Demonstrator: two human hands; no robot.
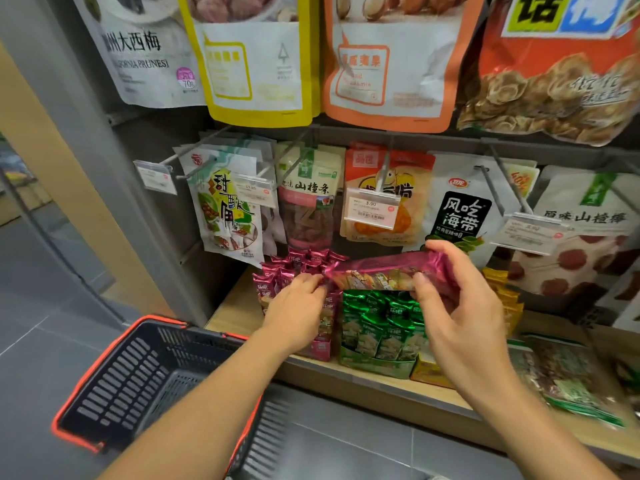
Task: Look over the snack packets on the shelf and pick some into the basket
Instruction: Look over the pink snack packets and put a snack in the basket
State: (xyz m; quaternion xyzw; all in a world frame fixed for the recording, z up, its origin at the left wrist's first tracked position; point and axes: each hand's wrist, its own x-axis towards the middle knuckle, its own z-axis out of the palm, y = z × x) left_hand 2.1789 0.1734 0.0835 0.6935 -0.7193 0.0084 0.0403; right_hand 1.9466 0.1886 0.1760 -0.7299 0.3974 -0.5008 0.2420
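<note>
- Magenta packet (377, 270): one foil snack packet, held flat and lengthwise in the air between both hands, just above the green packets and in front of the hanging row.
- Left hand (298, 306): fingers (317, 280) pinched together on the packet's left end, right over the stock of matching packets.
- Right hand (464, 306): thumb under the packet's right end and fingers curled over its top edge, clamped on it.
- Basket (104, 355): black slotted plastic with a red rim, low at the left, beneath the left forearm and beside the shelf's front edge.
- Shelf (232, 306): pale wooden bottom board with a grey front lip.
- Magenta packets (294, 265): upright in a display box at the left of the board.
- Green packets (377, 323): upright in a green display box, touching the magenta box's right side.
- Yellow packets (502, 289): partly hidden behind the right hand.
- Hanging packets (228, 209): a row on metal pegs above the board, with price tags (372, 209) at the peg ends.
</note>
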